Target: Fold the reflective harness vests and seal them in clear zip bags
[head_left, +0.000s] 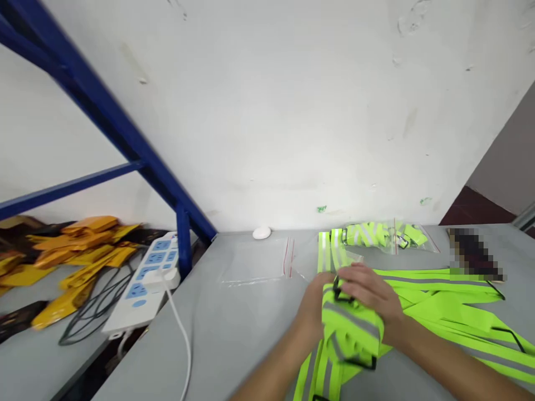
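Observation:
A folded bundle of fluorescent yellow-green reflective strap [353, 323] with grey stripes and black buckles is held above the table. My left hand [313, 303] is closed on its left side, the fingers partly hidden behind it. Across its top and right side, my right hand [371, 292] is closed with the fingers near a black buckle. Loose straps of the same kind [460, 317] spread over the table to the right, and others run beneath the bundle. Behind my hands lies a clear zip bag [376, 234] with folded straps inside.
Clear plastic zip bags [254, 259] lie flat left of centre, near a white oval object [262, 233]. A white power strip [144, 284] with a cable, a blue metal frame [183, 234] and yellow-orange packets [83, 245] are at left. A pixelated dark object [476, 253] lies at right.

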Motion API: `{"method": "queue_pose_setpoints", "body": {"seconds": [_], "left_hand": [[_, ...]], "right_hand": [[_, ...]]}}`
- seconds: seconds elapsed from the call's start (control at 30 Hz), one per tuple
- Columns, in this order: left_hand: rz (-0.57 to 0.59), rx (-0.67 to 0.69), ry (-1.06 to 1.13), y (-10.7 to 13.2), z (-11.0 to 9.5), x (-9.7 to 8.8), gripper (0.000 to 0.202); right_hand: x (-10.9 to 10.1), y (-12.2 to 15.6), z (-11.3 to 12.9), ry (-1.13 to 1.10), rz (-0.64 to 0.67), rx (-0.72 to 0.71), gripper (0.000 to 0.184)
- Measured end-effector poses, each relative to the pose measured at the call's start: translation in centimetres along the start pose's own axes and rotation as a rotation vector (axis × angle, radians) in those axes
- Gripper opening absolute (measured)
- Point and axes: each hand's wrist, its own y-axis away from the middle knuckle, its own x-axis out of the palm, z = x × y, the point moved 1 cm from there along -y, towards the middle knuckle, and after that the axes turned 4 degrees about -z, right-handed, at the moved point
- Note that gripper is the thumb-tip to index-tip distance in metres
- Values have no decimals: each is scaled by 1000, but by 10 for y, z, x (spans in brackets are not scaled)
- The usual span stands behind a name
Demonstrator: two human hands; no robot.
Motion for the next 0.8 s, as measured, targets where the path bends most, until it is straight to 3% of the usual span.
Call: {"method": "queue_pose_setpoints", "body": {"seconds": [0.1,0.17,0.3,0.43,0.67,0.8], "left_hand": [[18,-12,-59,0,2,-5,7],[-42,1,-88,1,1,-6,12],[-151,161,-78,1,-2,-3,17],[-154,359,-158,-1,-3,-6,15],[-187,320,-401,1,-2,-7,16],[-222,377,-472,2,-5,-3,16]], "right_hand": [[-1,13,-10,-74,210,-133,44],[-4,21,-20,-58,260,-145,44],[-10,26,-28,20,309,-158,46],[-14,23,-24,114,299,-189,55],[-20,21,-27,276,291,-197,63],[-24,20,-37,363,298,-81,77]]}}
